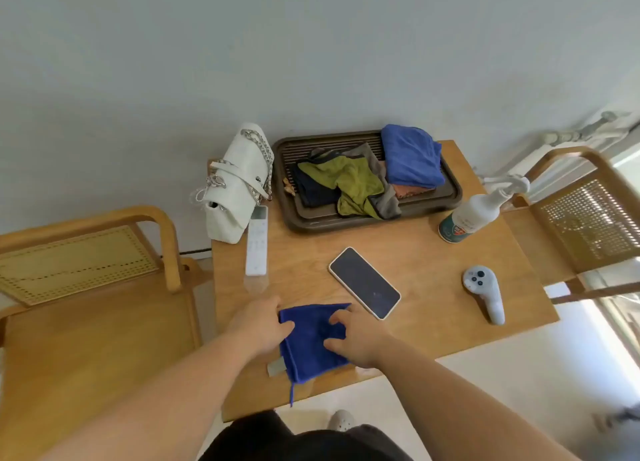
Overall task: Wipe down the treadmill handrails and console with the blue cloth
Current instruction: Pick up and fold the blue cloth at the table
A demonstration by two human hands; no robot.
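Blue cloth (311, 346) flat on table (433, 252) nr phone (364, 282), L hand (258, 325) & R hand (358, 341) both gripping it, fingers curled

Daylight from the right, soft focus, wide-angle bend

Strong light enters from right of the table (433, 252), bleaching the floor (519, 374) and the cane chair (585, 225) on that side nearly white. The table top is evenly lit, with faint shadows and a pale sheen along its near edge. The wall (242, 44) behind it is flat grey. Lines bow toward the borders. Detail is soft overall: the blue cloth (311, 342) at the table's near edge shows no weave.
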